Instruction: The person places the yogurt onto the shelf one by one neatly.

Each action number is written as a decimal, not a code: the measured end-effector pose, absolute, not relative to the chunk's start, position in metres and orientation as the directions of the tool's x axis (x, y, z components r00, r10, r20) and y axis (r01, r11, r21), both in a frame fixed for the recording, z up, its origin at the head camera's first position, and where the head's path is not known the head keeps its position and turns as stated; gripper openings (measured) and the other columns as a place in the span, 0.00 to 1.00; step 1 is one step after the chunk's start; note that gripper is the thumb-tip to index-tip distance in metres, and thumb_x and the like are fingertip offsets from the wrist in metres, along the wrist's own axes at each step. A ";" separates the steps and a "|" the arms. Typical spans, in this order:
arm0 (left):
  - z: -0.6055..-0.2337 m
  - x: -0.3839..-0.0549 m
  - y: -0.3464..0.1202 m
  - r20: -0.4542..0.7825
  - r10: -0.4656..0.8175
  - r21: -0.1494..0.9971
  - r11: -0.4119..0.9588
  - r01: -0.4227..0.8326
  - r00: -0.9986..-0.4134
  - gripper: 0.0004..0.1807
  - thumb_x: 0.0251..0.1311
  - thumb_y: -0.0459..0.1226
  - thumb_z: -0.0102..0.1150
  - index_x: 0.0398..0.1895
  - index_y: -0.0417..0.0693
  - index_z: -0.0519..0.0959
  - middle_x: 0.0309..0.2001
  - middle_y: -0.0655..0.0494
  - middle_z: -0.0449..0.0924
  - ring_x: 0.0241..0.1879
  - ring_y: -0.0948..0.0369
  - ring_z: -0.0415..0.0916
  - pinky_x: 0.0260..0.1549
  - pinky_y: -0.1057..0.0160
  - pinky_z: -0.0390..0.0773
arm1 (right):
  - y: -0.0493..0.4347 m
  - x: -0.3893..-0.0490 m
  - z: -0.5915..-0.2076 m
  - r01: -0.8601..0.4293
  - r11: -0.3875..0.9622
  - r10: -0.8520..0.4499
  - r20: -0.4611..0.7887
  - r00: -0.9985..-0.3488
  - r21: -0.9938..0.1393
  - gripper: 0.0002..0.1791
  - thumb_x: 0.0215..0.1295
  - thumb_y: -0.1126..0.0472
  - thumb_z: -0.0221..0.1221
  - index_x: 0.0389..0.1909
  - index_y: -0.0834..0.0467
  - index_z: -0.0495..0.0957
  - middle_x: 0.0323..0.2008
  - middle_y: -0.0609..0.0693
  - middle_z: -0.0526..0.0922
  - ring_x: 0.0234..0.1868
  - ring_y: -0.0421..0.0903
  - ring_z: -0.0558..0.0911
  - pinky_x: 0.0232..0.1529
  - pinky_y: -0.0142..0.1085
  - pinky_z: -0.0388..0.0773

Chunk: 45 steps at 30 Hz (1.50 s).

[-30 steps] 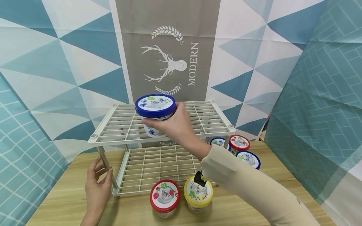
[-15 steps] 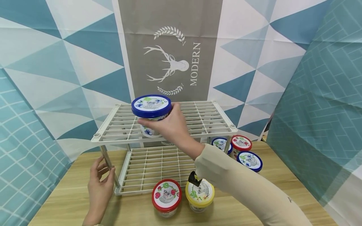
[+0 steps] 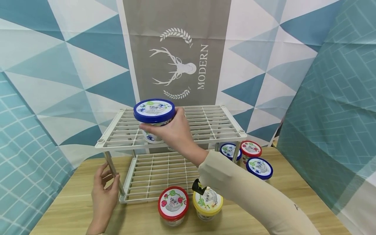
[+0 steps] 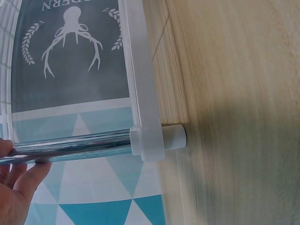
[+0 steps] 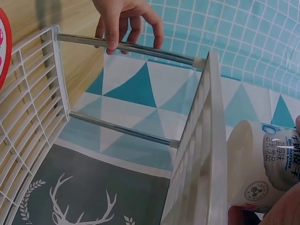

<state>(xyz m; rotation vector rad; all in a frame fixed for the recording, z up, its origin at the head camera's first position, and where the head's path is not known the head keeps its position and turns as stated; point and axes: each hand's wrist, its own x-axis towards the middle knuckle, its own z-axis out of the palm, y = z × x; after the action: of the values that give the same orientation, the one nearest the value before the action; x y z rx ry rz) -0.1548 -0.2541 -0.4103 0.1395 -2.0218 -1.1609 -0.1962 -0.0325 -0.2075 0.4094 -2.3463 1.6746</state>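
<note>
My right hand (image 3: 176,132) grips a blue-lidded tub (image 3: 154,111) by its side, upright at the front left of the white rack's top shelf (image 3: 211,122). In the right wrist view the tub (image 5: 260,164) has its base close by the shelf; whether they touch, I cannot tell. My left hand (image 3: 104,195) holds the rack's front left metal post (image 3: 110,164) between thumb and fingers. The left wrist view shows its fingers (image 4: 30,178) on that post. A red-lidded tub (image 3: 173,204) and a yellow-lidded tub (image 3: 208,202) stand before the lower shelf (image 3: 164,176).
Right of the rack, two blue-lidded tubs and a red-lidded tub (image 3: 250,148) stand on the wooden table (image 3: 67,202). Behind hangs a patterned cloth (image 3: 182,19) with a deer head. A black strap piece (image 3: 199,186) sits at my right wrist.
My right hand has moved the blue-lidded tub leftward over the top shelf. The left hand keeps its hold on the post. The head view has shifted slightly.
</note>
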 end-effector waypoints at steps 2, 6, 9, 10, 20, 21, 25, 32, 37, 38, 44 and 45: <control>-0.410 -0.155 -0.254 0.573 -0.443 0.772 0.574 0.273 -0.690 0.36 0.55 0.22 0.57 0.67 0.52 0.61 0.42 0.76 0.66 0.40 0.85 0.68 0.35 0.91 0.70 | -0.034 -0.196 -0.209 -0.349 0.305 -0.091 0.338 -0.937 -0.886 0.55 0.36 0.42 0.75 0.64 0.54 0.55 0.58 0.50 0.68 0.59 0.46 0.72 0.57 0.40 0.76; -0.410 -0.155 -0.254 0.578 -0.448 0.772 0.572 0.278 -0.682 0.36 0.55 0.22 0.58 0.66 0.51 0.61 0.42 0.76 0.66 0.39 0.85 0.68 0.35 0.91 0.70 | -0.038 -0.197 -0.210 -0.358 0.284 -0.099 0.344 -0.934 -0.890 0.55 0.36 0.42 0.75 0.64 0.54 0.55 0.58 0.50 0.68 0.59 0.46 0.72 0.57 0.39 0.76; -0.410 -0.155 -0.254 0.577 -0.449 0.774 0.569 0.279 -0.682 0.36 0.55 0.22 0.58 0.66 0.51 0.62 0.42 0.76 0.66 0.39 0.85 0.68 0.35 0.91 0.70 | -0.040 -0.197 -0.210 -0.364 0.268 -0.103 0.349 -0.931 -0.892 0.55 0.37 0.43 0.75 0.64 0.54 0.55 0.58 0.51 0.67 0.59 0.46 0.71 0.57 0.39 0.76; -0.410 -0.155 -0.254 0.575 -0.448 0.774 0.568 0.278 -0.684 0.36 0.55 0.22 0.57 0.66 0.51 0.62 0.42 0.76 0.66 0.39 0.85 0.68 0.35 0.91 0.70 | -0.040 -0.197 -0.210 -0.364 0.274 -0.102 0.349 -0.932 -0.890 0.55 0.37 0.43 0.75 0.64 0.54 0.55 0.58 0.51 0.67 0.59 0.46 0.71 0.57 0.39 0.76; -0.411 -0.157 -0.255 0.595 -0.438 0.758 0.584 0.290 -0.674 0.36 0.54 0.21 0.58 0.66 0.51 0.62 0.42 0.75 0.67 0.39 0.85 0.68 0.35 0.91 0.70 | -0.045 -0.197 -0.213 -0.347 0.312 -0.080 0.339 -0.937 -0.884 0.57 0.36 0.40 0.74 0.65 0.54 0.54 0.59 0.51 0.67 0.60 0.47 0.71 0.57 0.41 0.76; -0.411 -0.157 -0.255 0.596 -0.436 0.758 0.583 0.294 -0.674 0.36 0.54 0.21 0.57 0.66 0.51 0.61 0.42 0.75 0.67 0.39 0.85 0.68 0.35 0.91 0.70 | -0.045 -0.198 -0.213 -0.347 0.316 -0.075 0.341 -0.937 -0.883 0.57 0.36 0.40 0.74 0.65 0.54 0.54 0.59 0.51 0.67 0.59 0.47 0.71 0.57 0.41 0.76; -0.410 -0.157 -0.255 0.595 -0.433 0.760 0.577 0.299 -0.677 0.36 0.55 0.21 0.57 0.66 0.51 0.61 0.42 0.75 0.66 0.40 0.84 0.69 0.36 0.90 0.70 | -0.048 -0.199 -0.214 -0.356 0.324 -0.069 0.353 -0.933 -0.877 0.57 0.36 0.40 0.74 0.65 0.54 0.54 0.59 0.51 0.68 0.58 0.47 0.72 0.56 0.41 0.76; -0.410 -0.156 -0.256 0.587 -0.439 0.767 0.570 0.295 -0.680 0.36 0.54 0.21 0.57 0.66 0.50 0.62 0.42 0.76 0.66 0.40 0.84 0.69 0.35 0.90 0.71 | -0.053 -0.200 -0.218 -0.367 0.299 -0.067 0.364 -0.929 -0.881 0.56 0.36 0.41 0.74 0.64 0.54 0.55 0.57 0.50 0.68 0.57 0.46 0.73 0.55 0.38 0.77; -0.411 -0.155 -0.256 0.584 -0.439 0.768 0.572 0.288 -0.683 0.36 0.54 0.21 0.57 0.66 0.50 0.61 0.42 0.76 0.66 0.40 0.85 0.68 0.35 0.91 0.70 | -0.057 -0.201 -0.219 -0.364 0.295 -0.059 0.363 -0.930 -0.884 0.56 0.36 0.41 0.75 0.64 0.55 0.55 0.57 0.50 0.68 0.57 0.46 0.73 0.55 0.37 0.76; -0.411 -0.155 -0.256 0.583 -0.439 0.768 0.573 0.287 -0.683 0.36 0.54 0.21 0.57 0.66 0.50 0.61 0.42 0.76 0.66 0.40 0.85 0.68 0.35 0.91 0.70 | -0.058 -0.201 -0.219 -0.363 0.291 -0.060 0.362 -0.930 -0.885 0.56 0.35 0.41 0.75 0.64 0.55 0.55 0.57 0.51 0.68 0.57 0.46 0.73 0.55 0.37 0.76; -0.412 -0.156 -0.256 0.588 -0.438 0.763 0.580 0.286 -0.681 0.37 0.54 0.21 0.58 0.67 0.51 0.61 0.42 0.78 0.66 0.40 0.85 0.68 0.36 0.91 0.70 | -0.060 -0.203 -0.221 -0.360 0.290 -0.065 0.357 -0.932 -0.887 0.55 0.37 0.41 0.74 0.64 0.55 0.54 0.58 0.51 0.68 0.58 0.46 0.72 0.55 0.37 0.76; -0.412 -0.156 -0.256 0.590 -0.437 0.761 0.582 0.287 -0.679 0.37 0.54 0.21 0.58 0.67 0.50 0.61 0.42 0.78 0.66 0.40 0.85 0.68 0.36 0.91 0.70 | -0.060 -0.203 -0.222 -0.361 0.293 -0.065 0.358 -0.931 -0.885 0.55 0.37 0.41 0.74 0.64 0.55 0.54 0.58 0.51 0.68 0.58 0.46 0.73 0.55 0.37 0.76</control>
<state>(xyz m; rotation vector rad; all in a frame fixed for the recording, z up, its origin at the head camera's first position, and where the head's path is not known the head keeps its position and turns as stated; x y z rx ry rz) -0.1560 -0.2557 -0.4123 0.1189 -2.0140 -1.1520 -0.2030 -0.0604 -0.2216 0.3905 -2.3097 1.6853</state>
